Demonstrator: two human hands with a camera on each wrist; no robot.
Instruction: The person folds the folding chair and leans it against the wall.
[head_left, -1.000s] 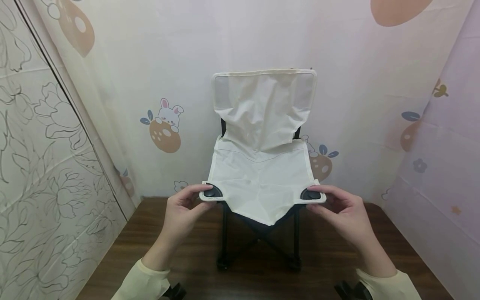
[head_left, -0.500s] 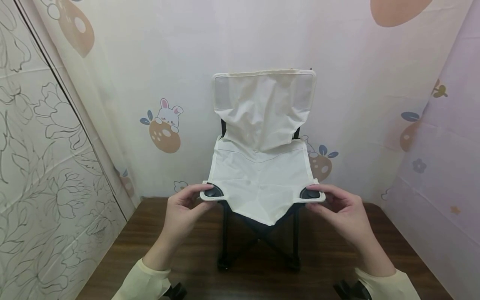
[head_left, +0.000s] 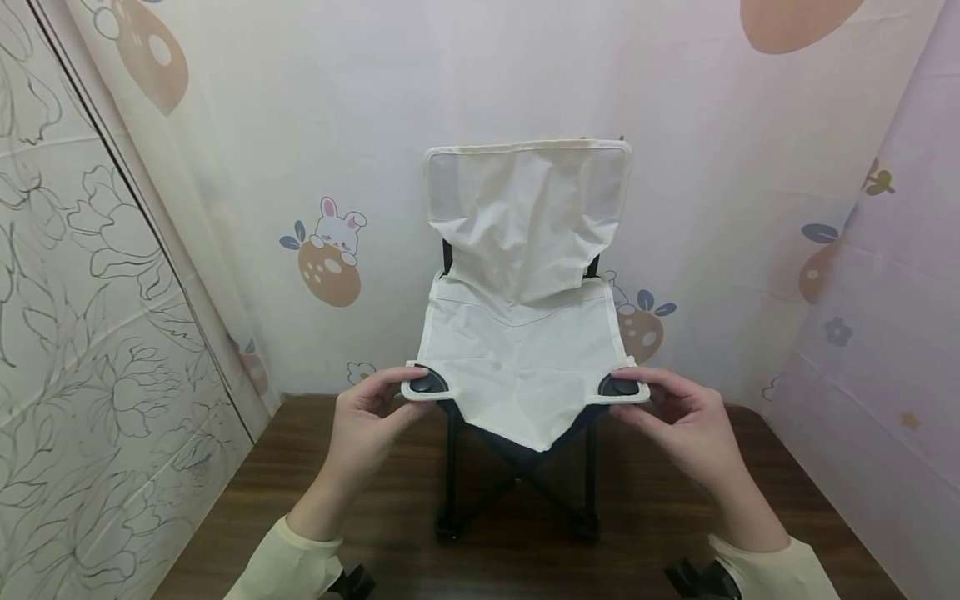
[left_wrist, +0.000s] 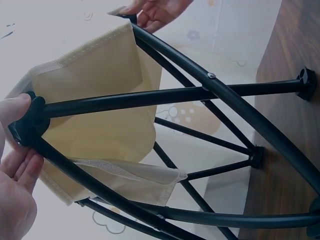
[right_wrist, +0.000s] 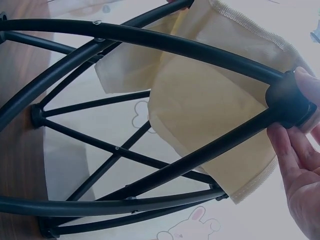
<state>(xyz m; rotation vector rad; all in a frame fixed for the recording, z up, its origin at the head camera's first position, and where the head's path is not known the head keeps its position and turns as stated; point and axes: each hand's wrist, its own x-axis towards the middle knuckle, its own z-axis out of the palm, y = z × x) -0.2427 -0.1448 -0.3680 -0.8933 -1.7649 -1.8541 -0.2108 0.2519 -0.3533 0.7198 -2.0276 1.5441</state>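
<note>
Our left hand and right hand pinch the folding chair's front corners, likely our surest hold; its frame looks light but stiff, the cloth soft.

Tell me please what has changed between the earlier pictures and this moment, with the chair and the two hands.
Only very little: the left hand and the right hand have come slightly nearer each other, and the front of the chair is a bit narrower. Nothing was newly gripped or let go; both hands still pinch its front corners. The backrest looks about the same.
</note>
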